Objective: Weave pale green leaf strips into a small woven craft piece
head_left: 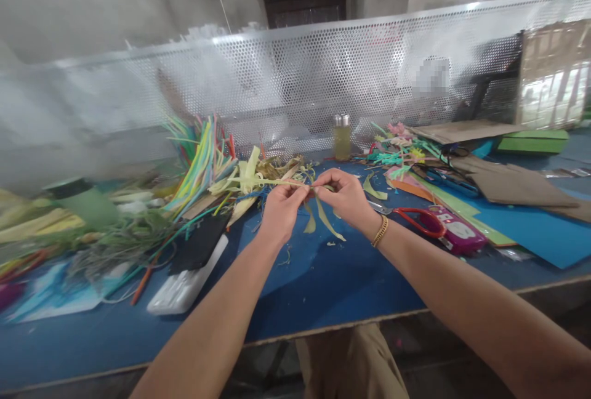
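Observation:
My left hand (pixel 285 203) is closed, thumb and fingers pinching a thin pale stem. Beyond it to the left spreads a pale green flower shape (pixel 248 176) of husk-like strips, which seems joined to this stem. Fingertips of my right hand (pixel 339 193) pinch the stem close to my left fingertips; a gold bracelet circles that wrist. Long green leaf-like strips (pixel 329 221) hang below the two hands. Another curled green strip (pixel 375 188) shows just right of my right hand. The exact pinch point is small and partly hidden by the fingers.
Red-handled scissors (pixel 422 221) and a purple calculator-like device (pixel 459 231) lie right. Coloured paper sheets (pixel 530 226) and brown cardboard (pixel 517 183) are farther right. A glass jar (pixel 342 140) stands behind. Colourful pipe cleaners (pixel 203 162), a black phone-like slab (pixel 199 244) and a white box (pixel 184 291) lie left.

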